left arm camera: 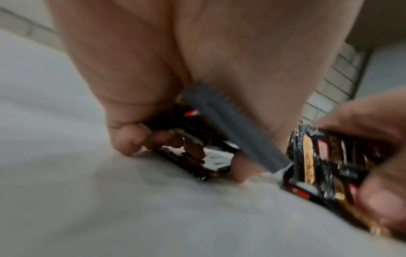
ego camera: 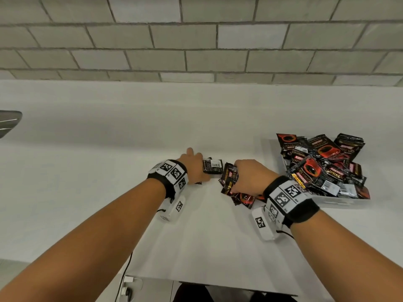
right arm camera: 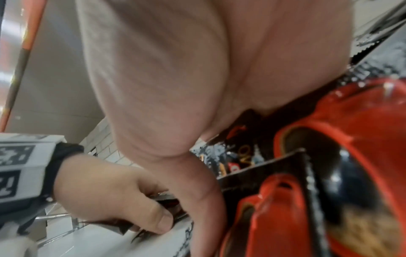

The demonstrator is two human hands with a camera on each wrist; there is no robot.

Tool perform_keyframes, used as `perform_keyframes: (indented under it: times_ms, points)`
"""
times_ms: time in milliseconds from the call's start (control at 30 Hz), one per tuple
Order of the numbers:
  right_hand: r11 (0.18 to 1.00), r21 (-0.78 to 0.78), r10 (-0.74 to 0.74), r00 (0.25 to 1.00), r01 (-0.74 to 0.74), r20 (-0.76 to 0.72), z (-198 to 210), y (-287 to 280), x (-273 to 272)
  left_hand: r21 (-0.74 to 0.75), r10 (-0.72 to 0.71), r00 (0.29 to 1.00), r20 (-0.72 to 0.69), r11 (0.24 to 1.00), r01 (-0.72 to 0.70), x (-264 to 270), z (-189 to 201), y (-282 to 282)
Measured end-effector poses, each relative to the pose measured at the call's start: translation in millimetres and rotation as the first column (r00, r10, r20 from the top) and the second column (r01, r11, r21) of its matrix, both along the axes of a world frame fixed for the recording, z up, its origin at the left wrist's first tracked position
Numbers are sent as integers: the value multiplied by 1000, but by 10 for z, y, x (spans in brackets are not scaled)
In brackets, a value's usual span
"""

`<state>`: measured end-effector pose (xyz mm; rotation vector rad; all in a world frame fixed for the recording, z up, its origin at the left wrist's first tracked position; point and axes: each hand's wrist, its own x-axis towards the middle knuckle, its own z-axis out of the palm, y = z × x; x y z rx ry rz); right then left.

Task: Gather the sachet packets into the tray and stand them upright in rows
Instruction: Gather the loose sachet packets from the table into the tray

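Black-and-red sachet packets (ego camera: 322, 164) lie heaped in all directions in a clear tray (ego camera: 340, 202) at the right of the white table. My left hand (ego camera: 196, 166) grips a few dark sachets (ego camera: 213, 166) against the tabletop, thumb and curled fingers around them; the left wrist view shows the same sachets (left arm camera: 197, 153) blurred. Just right of it, my right hand (ego camera: 244, 175) clutches a bunch of sachets (ego camera: 229, 177), with more sachets (ego camera: 245, 198) under the palm. In the right wrist view red-cup sachets (right arm camera: 329, 173) fill the right side, below the palm.
A grey brick wall rises behind the table. A dark grey object (ego camera: 8, 123) pokes in at the left edge. The table's front edge (ego camera: 218, 286) is near my body, with a black cable (ego camera: 124, 275) and a plug below it.
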<state>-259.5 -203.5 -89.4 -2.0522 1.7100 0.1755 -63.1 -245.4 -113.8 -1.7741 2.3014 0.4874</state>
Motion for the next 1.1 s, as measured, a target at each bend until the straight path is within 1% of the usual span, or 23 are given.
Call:
perform_keyframes:
  times_ms: [67, 133, 233, 300, 367, 400, 467, 533, 567, 600, 667, 700, 733, 800, 833, 900, 967, 1033, 1067, 1100]
  points:
    - [1000, -31, 1, 1000, -1, -1, -1, 24, -1, -34, -24, 1000, -8, 999, 24, 3, 8, 46]
    - [999, -50, 13, 999, -10, 53, 19, 90, -7, -63, -36, 999, -24, 997, 35, 18, 18, 67]
    - [998, -63, 38, 980, -26, 196, 137, 277, -16, -84, -46, 999, -25, 996, 43, 51, 27, 58]
    - [993, -115, 33, 943, 6, 331, 352, 397, -92, -98, -36, 999, -14, 995, 34, 65, 53, 49]
    - [972, -202, -11, 889, 116, 457, 674, 477, -269, -110, -32, 999, -5, 993, 31, 60, 71, 38]
    - [946, -263, -35, 868, 188, 496, 837, 496, -396, -110, -31, 1000, 1, 993, 30, 55, 71, 37]
    - [866, -366, -98, 834, 340, 543, 1100, 498, -721, -89, -21, 1000, -6, 996, 21, 45, 60, 39]
    - [786, -411, -187, 811, 462, 555, 1194, 442, -1068, -72, -4, 999, -34, 997, 1, 47, 71, 44]
    - [765, -421, -230, 818, 486, 527, 1164, 395, -1231, -77, 1, 999, -52, 997, -5, 51, 82, 44]
    - [768, -417, -269, 835, 487, 480, 1094, 345, -1366, -84, 7, 998, -63, 996, -12, 52, 108, 44]
    - [823, -362, -312, 880, 439, 358, 862, 260, -1555, -122, 2, 995, -98, 992, -14, 41, 171, 44]
    - [854, -333, -311, 905, 400, 290, 724, 239, -1619, -139, -1, 992, -128, 990, -17, 17, 219, 47]
    - [877, -312, -305, 925, 365, 225, 595, 225, -1674, -143, 9, 985, -173, 989, -34, -29, 280, 54]
    - [884, -297, -331, 932, 361, 147, 407, 211, -1760, -125, 27, 950, -311, 990, -69, -182, 435, 87]
    - [875, -300, -350, 924, 380, 150, 359, 211, -1799, -116, 18, 925, -379, 991, -67, -297, 524, 113]
    - [852, -320, -362, 908, 415, 212, 332, 214, -1850, -102, -20, 867, -498, 994, -35, -573, 685, 157]
    - [832, -352, -334, 894, 428, 298, 322, 220, -1889, -117, -100, 819, -565, 992, 40, -925, 800, 175]
    - [830, -357, -306, 884, 429, 353, 297, 221, -1933, -152, -200, 781, -592, 979, 136, -1308, 852, 158]
    - [832, -350, -296, 879, 430, 375, 280, 220, -1962, -170, -244, 785, -569, 969, 178, -1498, 858, 141]
    - [829, -343, -292, 866, 441, 407, 268, 221, -1995, -185, -279, 805, -523, 959, 213, -1680, 854, 123]
